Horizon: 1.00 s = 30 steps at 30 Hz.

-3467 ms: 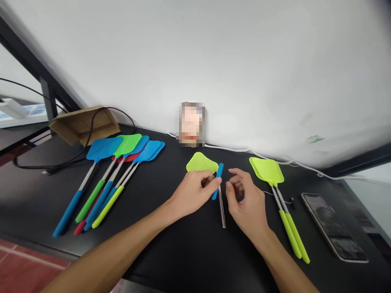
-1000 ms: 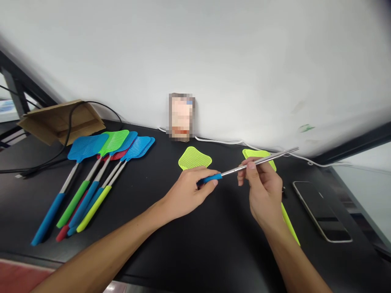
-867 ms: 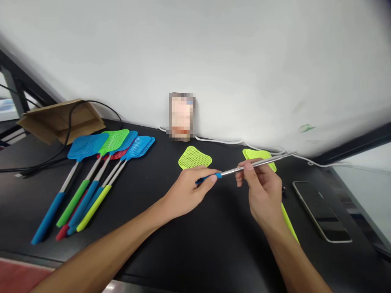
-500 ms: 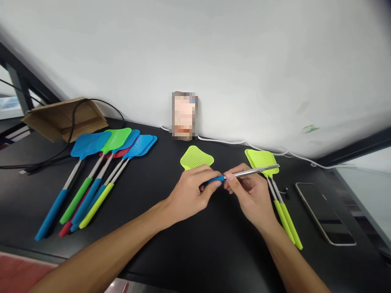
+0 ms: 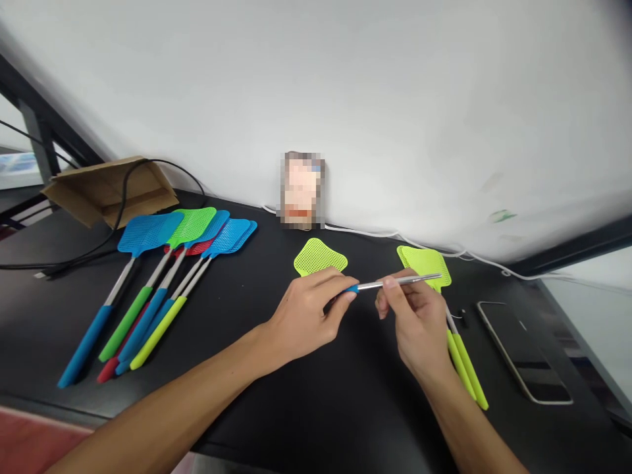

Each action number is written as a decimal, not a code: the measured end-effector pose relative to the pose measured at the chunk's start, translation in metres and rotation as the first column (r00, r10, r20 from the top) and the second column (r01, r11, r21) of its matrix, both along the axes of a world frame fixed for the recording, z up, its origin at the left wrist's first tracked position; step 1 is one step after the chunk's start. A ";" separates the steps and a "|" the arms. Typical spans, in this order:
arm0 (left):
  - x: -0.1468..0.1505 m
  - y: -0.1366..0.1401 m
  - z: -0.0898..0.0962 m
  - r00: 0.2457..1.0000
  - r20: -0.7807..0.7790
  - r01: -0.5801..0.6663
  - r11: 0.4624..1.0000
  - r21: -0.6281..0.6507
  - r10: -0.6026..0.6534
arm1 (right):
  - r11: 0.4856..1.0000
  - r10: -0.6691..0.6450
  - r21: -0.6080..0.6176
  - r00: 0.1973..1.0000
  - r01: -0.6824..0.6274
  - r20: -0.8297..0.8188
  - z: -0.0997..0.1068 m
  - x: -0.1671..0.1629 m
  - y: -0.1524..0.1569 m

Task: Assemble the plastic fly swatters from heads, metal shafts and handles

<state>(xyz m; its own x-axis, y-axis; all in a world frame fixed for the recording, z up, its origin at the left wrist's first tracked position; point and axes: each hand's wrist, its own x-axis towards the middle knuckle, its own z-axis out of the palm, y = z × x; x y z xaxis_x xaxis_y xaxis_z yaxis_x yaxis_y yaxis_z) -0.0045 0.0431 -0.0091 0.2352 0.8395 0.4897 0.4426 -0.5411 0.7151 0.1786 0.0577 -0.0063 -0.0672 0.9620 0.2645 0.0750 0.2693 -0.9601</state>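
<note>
My left hand [image 5: 311,306] is closed around a blue handle [image 5: 352,288], most of it hidden in the fingers. A bare silver metal rod [image 5: 371,286], like a fly swatter's shaft, runs from that handle to the right. Farther along, my right hand [image 5: 417,316] pinches the rod between thumb and fingers; the tip pokes out past it. Just beyond my left hand lies a yellow-green perforated swatter head [image 5: 320,257]. Yellow-green fly swatters [image 5: 428,263] lie behind and beside my right hand, their shafts partly covered by it.
Several blue, green and red fly swatters [image 5: 151,234] lie fanned out at left, near an open cardboard box [image 5: 111,191] and a black cable [image 5: 89,253]. A phone [image 5: 526,355] lies at right. A blurred-out upright object [image 5: 302,191] leans on the wall, by a white cable [image 5: 363,232].
My right hand has slid right along the rod, away from my left hand, so more bare metal shows between them. My left hand keeps its hold on the handle. The view has shifted slightly.
</note>
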 end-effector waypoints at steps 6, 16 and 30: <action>-0.002 0.004 0.014 0.997 -0.004 0.069 0.968 -0.240 -0.072 | 0.987 0.150 -0.071 0.986 -0.145 0.066 0.000 -0.007 -0.002; -0.008 0.006 0.020 0.982 0.025 0.179 0.888 -0.424 -0.186 | 0.972 0.096 -0.187 0.969 -0.140 -0.229 0.000 -0.006 0.001; -0.009 0.010 0.011 0.983 -0.051 0.132 0.879 -0.457 -0.174 | 0.935 -0.341 -0.074 0.816 0.348 -0.466 0.021 0.044 0.028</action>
<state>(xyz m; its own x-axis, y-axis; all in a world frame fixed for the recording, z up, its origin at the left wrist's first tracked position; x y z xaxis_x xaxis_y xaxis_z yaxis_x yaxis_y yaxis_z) -0.0131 0.0534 0.0014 0.4033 0.9142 0.0388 0.4528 -0.2362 0.8597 0.2222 0.0852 0.0147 0.4015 0.8953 0.1929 -0.2880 0.3233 -0.9014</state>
